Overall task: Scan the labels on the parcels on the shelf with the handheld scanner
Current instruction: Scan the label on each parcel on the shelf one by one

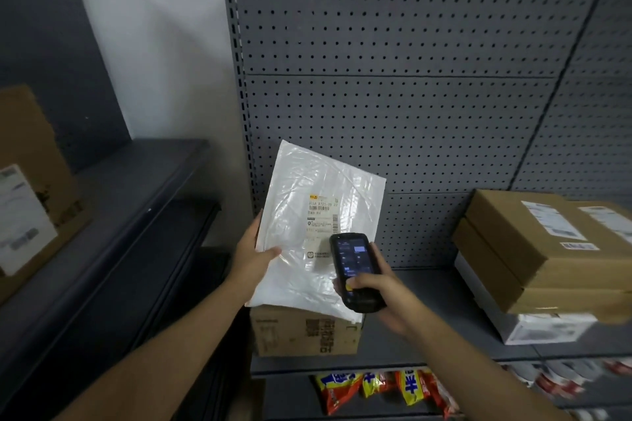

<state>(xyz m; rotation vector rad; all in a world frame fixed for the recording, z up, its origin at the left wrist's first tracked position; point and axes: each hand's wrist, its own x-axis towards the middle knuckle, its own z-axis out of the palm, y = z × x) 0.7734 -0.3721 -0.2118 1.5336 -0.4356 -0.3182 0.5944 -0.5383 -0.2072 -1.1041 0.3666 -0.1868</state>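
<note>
White mailer held up for scan at grey shelf.

Left hand (251, 258) grips white poly mailer (307, 215) by its left edge, label (321, 219) facing out, above a small carton (304, 331). Right hand (379, 297) clasps scanner (354, 270), thumb on yellow key. Stacked cartons (533, 249) on shelf (444, 301) at right.

The white plastic parcel (307, 215) stands tilted, its printed label (321, 219) facing outward. The black handheld scanner (354, 272), screen lit, overlaps its lower right part.

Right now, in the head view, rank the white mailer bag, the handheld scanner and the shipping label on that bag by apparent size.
1. white mailer bag
2. handheld scanner, though it sits nearer the camera
3. shipping label, partly hidden behind the scanner, so nearly level with it
</note>
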